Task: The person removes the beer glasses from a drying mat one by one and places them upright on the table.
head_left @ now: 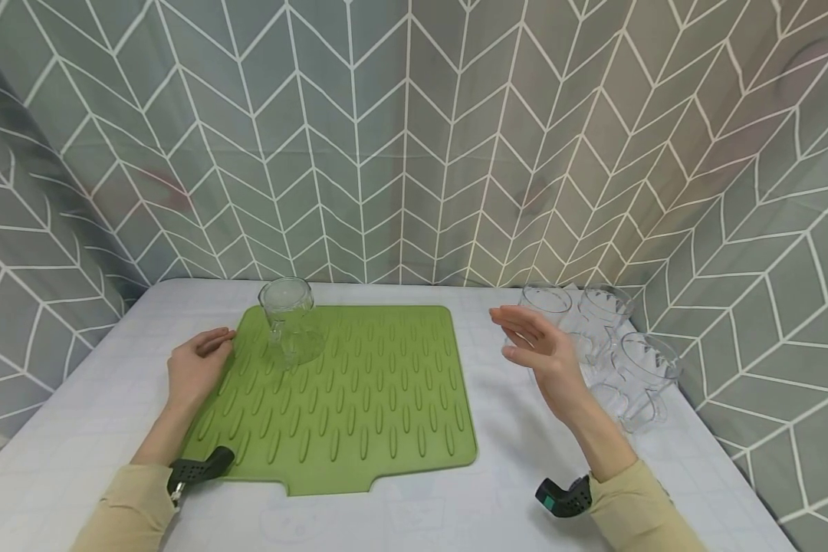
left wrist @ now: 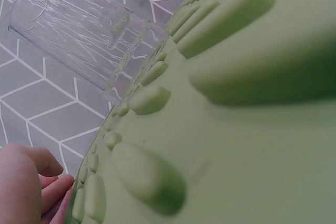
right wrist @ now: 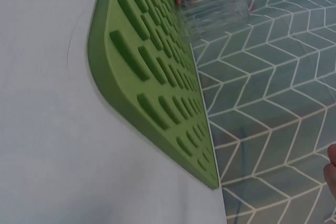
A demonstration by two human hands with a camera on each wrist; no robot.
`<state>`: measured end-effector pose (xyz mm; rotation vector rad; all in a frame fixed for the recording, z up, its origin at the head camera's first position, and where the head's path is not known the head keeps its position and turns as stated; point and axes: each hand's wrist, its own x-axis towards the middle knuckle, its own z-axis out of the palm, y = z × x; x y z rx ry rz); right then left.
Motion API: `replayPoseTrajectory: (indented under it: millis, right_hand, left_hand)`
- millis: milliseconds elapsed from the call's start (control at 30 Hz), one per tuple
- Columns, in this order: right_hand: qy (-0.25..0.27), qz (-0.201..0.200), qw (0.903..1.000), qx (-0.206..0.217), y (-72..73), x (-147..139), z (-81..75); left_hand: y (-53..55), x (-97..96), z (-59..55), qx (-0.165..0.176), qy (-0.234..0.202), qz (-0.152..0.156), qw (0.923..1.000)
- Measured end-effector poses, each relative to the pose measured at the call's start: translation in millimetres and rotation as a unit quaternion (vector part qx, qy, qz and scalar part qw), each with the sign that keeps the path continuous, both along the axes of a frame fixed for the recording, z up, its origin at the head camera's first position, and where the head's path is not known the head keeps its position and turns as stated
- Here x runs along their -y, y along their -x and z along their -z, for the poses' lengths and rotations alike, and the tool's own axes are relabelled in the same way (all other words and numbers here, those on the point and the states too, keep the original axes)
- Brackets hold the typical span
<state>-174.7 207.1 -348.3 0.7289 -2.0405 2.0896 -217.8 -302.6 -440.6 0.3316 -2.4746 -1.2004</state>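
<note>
A clear glass mug (head_left: 288, 322) stands on the back left part of a green ridged mat (head_left: 386, 368); its handle faces left and forward. My left hand (head_left: 200, 364) is at the mat's left edge, near that mug, fingers loosely bent and holding nothing. In the left wrist view its fingertips (left wrist: 62, 184) lie close against the mat edge. Over the table to the right of the mat hovers my right hand (head_left: 545, 354), fingers extended, thumb apart, nothing held. Just beyond it are three more clear glass mugs, the nearest one (head_left: 648, 368) at the right.
White cloth covers the table (head_left: 414, 521). Grey curtains (head_left: 386, 153) with white zigzag lines hang along the back and both sides. The mat has a short tab (head_left: 329, 483) at its front edge. A black wrist device (head_left: 566, 498) sits on each forearm.
</note>
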Motion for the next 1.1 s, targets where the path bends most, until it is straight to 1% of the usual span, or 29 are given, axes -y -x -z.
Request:
replayPoseTrajectory:
  millis: [233, 367, 467, 600, 867, 1100]
  right_hand:
    - [-0.025, 0.01, 0.9992, 0.031, 4.8, 22, 5.0]
    - [-0.038, 0.017, 0.998, 0.047, 5.9, 35, 6.5]
    - [-0.038, 0.019, 0.9975, 0.057, 6.7, 46, 7.1]
    - [-0.033, 0.018, 0.9972, 0.065, 8.3, 59, 7.5]
    - [-0.029, 0.016, 0.9963, 0.079, 11.4, 84, 5.1]
    - [-0.047, 0.009, 0.9953, 0.085, 10.8, 98, 3.2]
  left_hand:
    - [-0.7, 0.6, -0.9, -0.002, 0.003, 0.011, 0.9999]
    - [-0.7, 0.7, -2.0, -0.002, 0.002, 0.01, 0.9999]
    - [-0.8, 0.7, -2.4, 0.002, 0.0, 0.008, 1.0]
    - [-1.0, 0.4, -2.3, 0.003, -0.003, 0.007, 1.0]
    - [-1.3, 1.0, -1.5, -0.005, -0.008, 0.011, 0.9999]
    - [-1.5, 1.6, -0.7, -0.007, -0.005, 0.013, 0.9999]
